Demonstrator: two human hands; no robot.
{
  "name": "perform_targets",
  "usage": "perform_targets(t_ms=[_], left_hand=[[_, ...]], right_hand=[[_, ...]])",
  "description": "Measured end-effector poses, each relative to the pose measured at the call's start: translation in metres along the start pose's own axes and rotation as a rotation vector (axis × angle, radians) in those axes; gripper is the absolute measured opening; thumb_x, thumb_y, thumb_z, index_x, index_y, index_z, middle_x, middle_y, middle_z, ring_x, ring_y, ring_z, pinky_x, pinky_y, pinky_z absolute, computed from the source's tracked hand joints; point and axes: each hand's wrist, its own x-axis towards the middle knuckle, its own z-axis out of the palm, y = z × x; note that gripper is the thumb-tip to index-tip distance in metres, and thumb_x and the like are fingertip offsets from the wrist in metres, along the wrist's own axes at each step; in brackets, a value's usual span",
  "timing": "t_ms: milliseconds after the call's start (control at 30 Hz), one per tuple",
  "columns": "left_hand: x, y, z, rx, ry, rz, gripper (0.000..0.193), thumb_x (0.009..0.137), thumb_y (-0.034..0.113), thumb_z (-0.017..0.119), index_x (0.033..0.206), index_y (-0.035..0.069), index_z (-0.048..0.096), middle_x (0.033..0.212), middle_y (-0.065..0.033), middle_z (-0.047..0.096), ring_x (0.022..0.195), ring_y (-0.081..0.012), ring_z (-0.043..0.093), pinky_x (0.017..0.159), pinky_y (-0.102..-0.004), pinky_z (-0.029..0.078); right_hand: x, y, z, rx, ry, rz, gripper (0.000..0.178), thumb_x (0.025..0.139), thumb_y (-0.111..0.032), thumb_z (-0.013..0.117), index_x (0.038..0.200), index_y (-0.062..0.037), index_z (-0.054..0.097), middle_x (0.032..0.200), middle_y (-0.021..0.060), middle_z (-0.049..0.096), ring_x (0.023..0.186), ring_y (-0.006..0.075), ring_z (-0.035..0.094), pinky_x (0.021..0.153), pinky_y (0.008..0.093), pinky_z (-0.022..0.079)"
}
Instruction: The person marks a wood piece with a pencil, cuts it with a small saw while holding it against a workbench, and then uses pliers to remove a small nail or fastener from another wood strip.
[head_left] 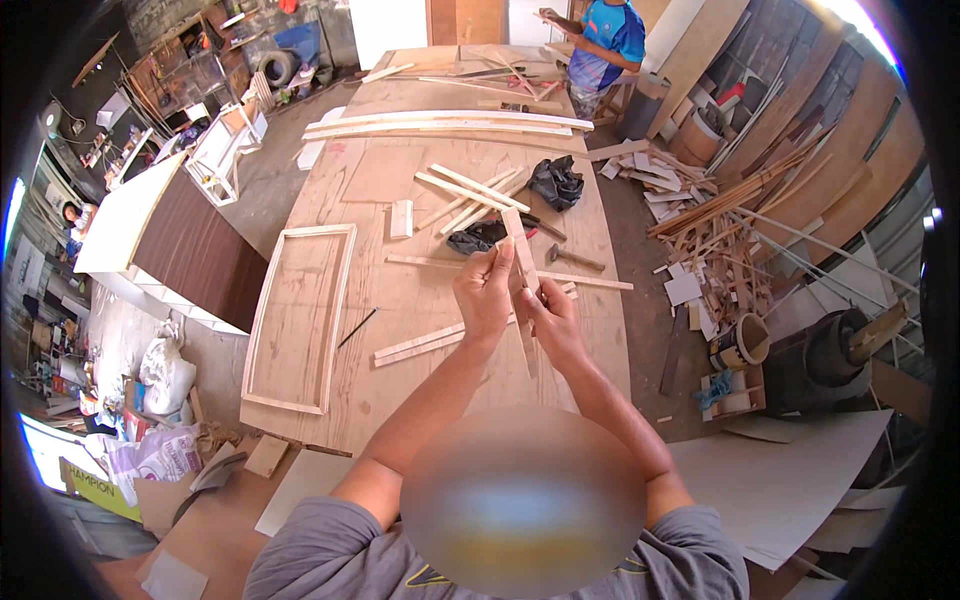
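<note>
Over the middle of the wooden table, my two hands hold a pale wooden strip (519, 237) that stands tilted, its far end raised. My left hand (484, 288) is closed at its left side, thumb up near the upper part; whether it also pinches a small piece I cannot tell. My right hand (553, 316) grips the strip lower down. Just beyond my hands lie a hammer (577, 259), a black plastic bag (476, 237) and several loose strips (465, 190). Two more strips (420, 346) lie under my left forearm. A rectangular wooden frame (333, 290) rests on the left.
Long pale boards (450, 123) cross the table (400, 270). A crumpled black bag (557, 184) sits at its right side, a pencil-like dark stick (358, 327) near the frame. A co-worker (605, 45) stands at the far right corner. Wood scraps (690, 250) cover the floor to the right.
</note>
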Motion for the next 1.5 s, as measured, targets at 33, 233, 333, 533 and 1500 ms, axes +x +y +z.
perform_targets(t_ms=[33,233,333,533,1500], left_hand=[[0.000,0.002,0.002,0.037,0.005,-0.001,0.034,0.099,0.027,0.071,0.083,-0.003,0.071,0.066,-0.0016,0.056,0.067,-0.0056,0.047,0.059,-0.0284,0.039],[0.000,-0.002,0.005,-0.093,-0.050,-0.091,0.035,0.098,0.030,0.072,0.086,-0.002,0.072,0.075,0.0009,0.064,0.071,-0.0044,0.050,0.062,-0.0253,0.041],[-0.003,-0.015,-0.005,-0.127,-0.163,-0.089,0.035,0.102,0.031,0.067,0.096,-0.002,0.072,0.082,0.0003,0.067,0.074,-0.0045,0.055,0.064,-0.0239,0.045],[-0.065,-0.055,-0.037,-0.126,-0.620,-0.414,0.042,0.109,0.036,0.051,0.129,0.002,0.063,0.087,-0.0027,0.065,0.071,-0.0076,0.059,0.069,-0.0259,0.053],[-0.060,-0.035,-0.066,-0.207,-0.663,-0.947,0.040,0.110,0.044,0.042,0.119,0.009,0.059,0.076,-0.0011,0.057,0.047,-0.0087,0.047,0.042,-0.0235,0.039]], right_hand=[[0.002,0.005,-0.001,-0.007,-0.010,0.009,0.019,0.105,-0.023,0.061,0.110,-0.0050,0.063,0.079,-0.0046,0.056,0.063,0.0025,0.050,0.051,0.0221,0.041],[0.015,0.014,-0.001,-0.043,0.031,0.024,0.023,0.102,-0.022,0.064,0.090,-0.0041,0.057,0.073,-0.0045,0.052,0.063,0.0054,0.046,0.053,0.0256,0.038],[0.019,0.007,-0.001,0.023,0.051,0.087,0.022,0.102,-0.023,0.064,0.091,-0.0045,0.059,0.075,-0.0025,0.055,0.062,0.0069,0.050,0.052,0.0267,0.043],[0.030,-0.011,-0.006,0.360,0.134,0.103,0.019,0.105,-0.022,0.060,0.097,-0.0053,0.058,0.081,0.0008,0.061,0.063,0.0075,0.054,0.050,0.0264,0.048],[0.019,-0.036,-0.051,-1.068,0.115,-0.811,0.062,0.083,-0.042,0.080,0.133,-0.0090,0.062,0.133,0.0145,0.060,0.136,0.0320,0.049,0.116,0.0468,0.035]])
